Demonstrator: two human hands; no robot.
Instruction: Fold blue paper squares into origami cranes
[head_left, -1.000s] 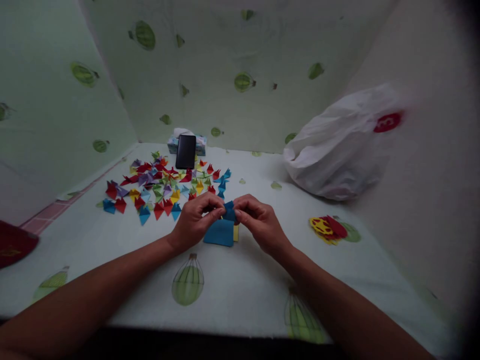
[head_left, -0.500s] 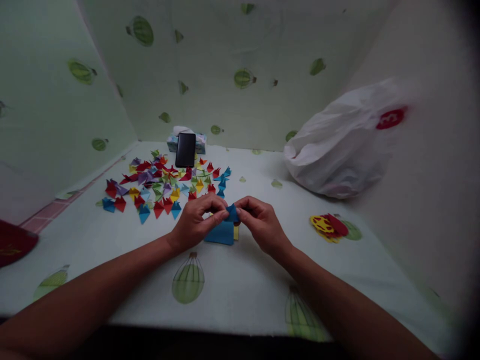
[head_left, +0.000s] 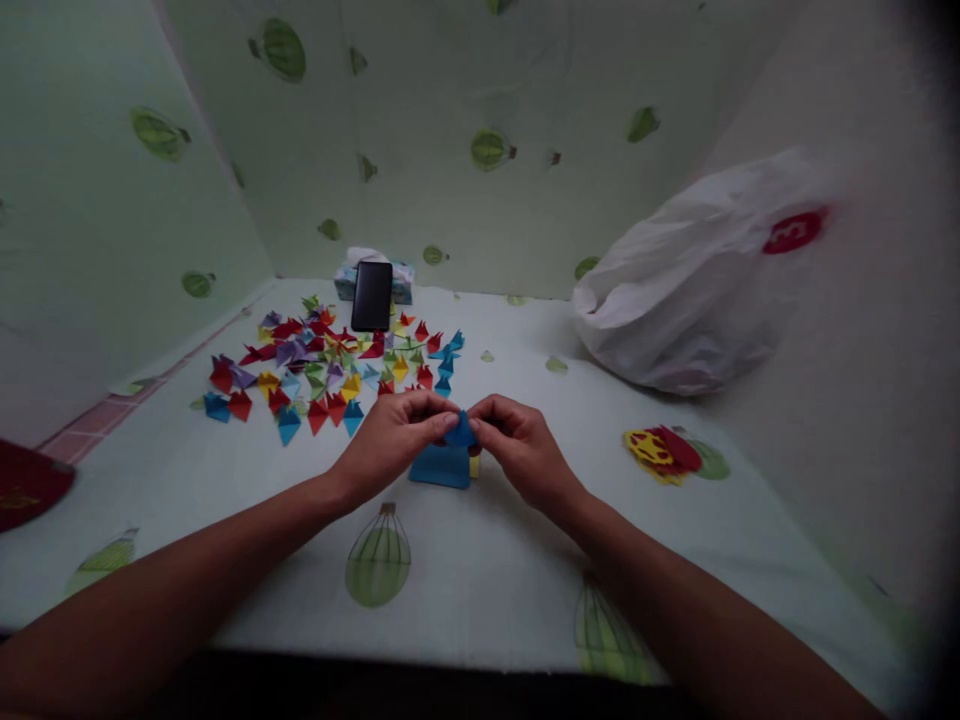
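Between my hands is a small folded piece of blue paper (head_left: 461, 432), pointed at the top. My left hand (head_left: 401, 430) pinches its left side with thumb and fingers. On its right side my right hand (head_left: 521, 440) does the same. Just beneath lies blue square paper (head_left: 441, 468), with a yellow edge (head_left: 474, 467) showing at its right. Beyond my left hand many small folded paper pieces (head_left: 334, 410) in red, blue, yellow, green and purple are spread over the table.
A black phone (head_left: 372, 296) leans on a tissue box (head_left: 403, 284) at the back. To the right stands a white plastic bag (head_left: 675, 300); nearer are red and yellow cut-outs (head_left: 660, 453). A dark red object (head_left: 34, 485) sits at the left edge.
The folded blue paper has tilted between my fingers and now shows its point upward. Both hands stay in nearly the same place; the view has shifted slightly.
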